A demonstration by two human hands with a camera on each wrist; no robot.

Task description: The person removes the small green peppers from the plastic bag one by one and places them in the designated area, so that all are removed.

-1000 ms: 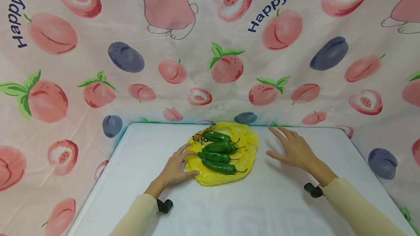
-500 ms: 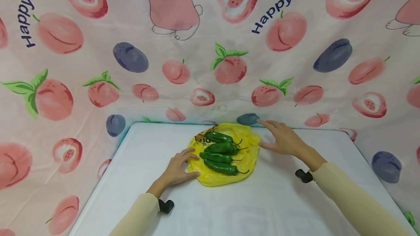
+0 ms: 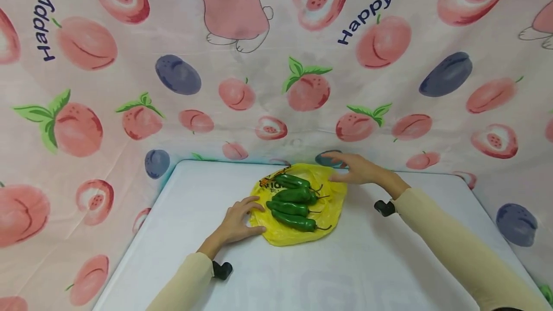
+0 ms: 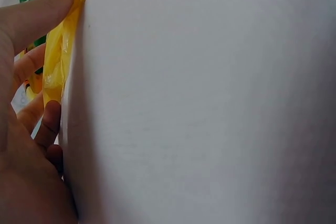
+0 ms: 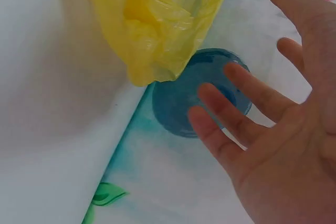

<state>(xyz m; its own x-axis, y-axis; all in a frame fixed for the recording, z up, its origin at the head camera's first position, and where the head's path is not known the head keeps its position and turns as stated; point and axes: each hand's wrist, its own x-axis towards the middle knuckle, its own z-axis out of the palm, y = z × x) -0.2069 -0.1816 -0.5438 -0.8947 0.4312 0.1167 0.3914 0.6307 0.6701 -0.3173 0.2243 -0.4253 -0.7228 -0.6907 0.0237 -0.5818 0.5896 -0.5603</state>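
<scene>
Several green chili peppers point(image 3: 291, 209) lie side by side on a flattened yellow plastic bag point(image 3: 281, 238), stems pointing right. My left hand point(image 3: 235, 221) is at the bag's left edge, fingers loosely bent. In the left wrist view its thumb point(image 4: 39, 17) lies against the yellow plastic, with the other fingers along the bag's edge. Above the bag's back right corner is my right hand point(image 3: 360, 169), its fingers spread. The right wrist view shows that hand's fingers point(image 5: 252, 90) stretched out beside the bag point(image 5: 152, 51), apart from it and holding nothing.
A white table point(image 3: 302, 277) carries the bag near its far edge. Behind the table hangs a pink fruit-print cloth point(image 3: 259, 76), which also comes down along both sides. A small black device point(image 3: 222, 270) sits at the left wrist, another point(image 3: 384, 208) at the right.
My right hand has moved left and slightly back, from beside the bag to over its back right corner. The left hand stays at the bag's left edge, and the view has shifted slightly.
</scene>
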